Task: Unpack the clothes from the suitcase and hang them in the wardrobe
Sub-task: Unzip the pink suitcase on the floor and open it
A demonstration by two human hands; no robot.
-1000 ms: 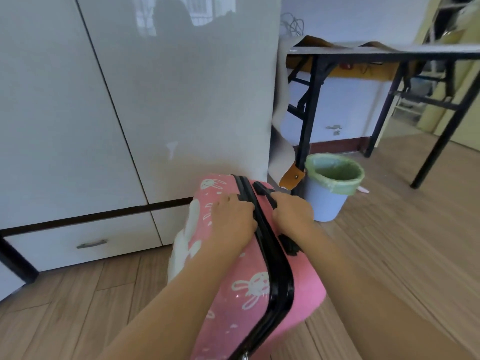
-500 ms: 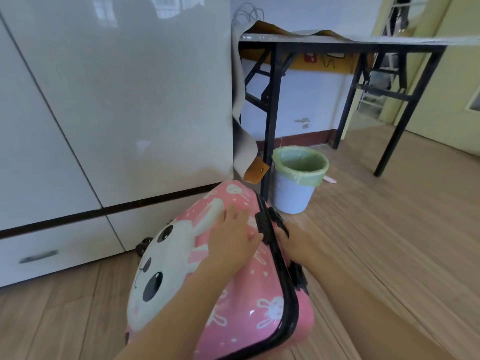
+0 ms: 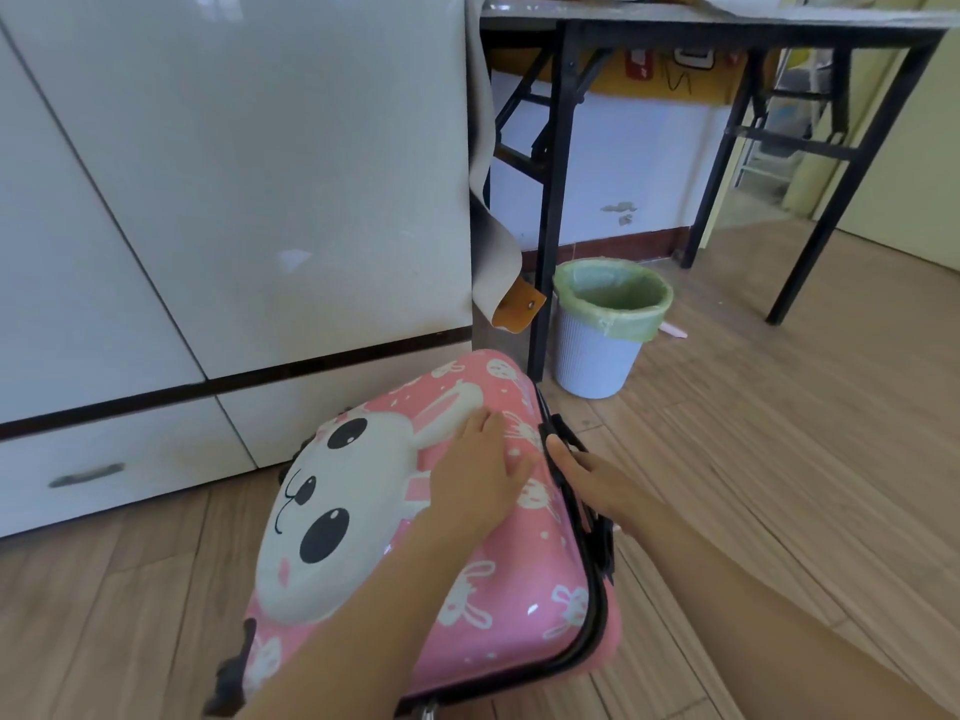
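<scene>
Suitcase point(image 3: 498, 615) is the thing to watch here. It is pink with a big white bunny face. It lies flat on the wooden floor point(image 3: 753, 485), just in front of the white wardrobe point(image 3: 234, 174), and the wardrobe doors are shut.

The left hand point(image 3: 475, 480) lies flat on the pink lid with its fingers spread. The right hand point(image 3: 597, 480) rests on the black zip edge point(image 3: 597, 589) at the side. Its fingers are out straight, and it is not pinching anything that I can see.

The shell looks hard and shiny. I think it will not bend, but it may slide under a flat palm. It looks like a child's case, so I guess it is light, even when full. The lid is shut and no clothes show.

The best place to take hold is the zip pull on the black edge, but I cannot see the pull from here. One hand can press the lid so the case does not scoot. The black side handle point(image 3: 558, 433) looks good for lifting. I think the clothes inside will be soft and floppy.
</scene>
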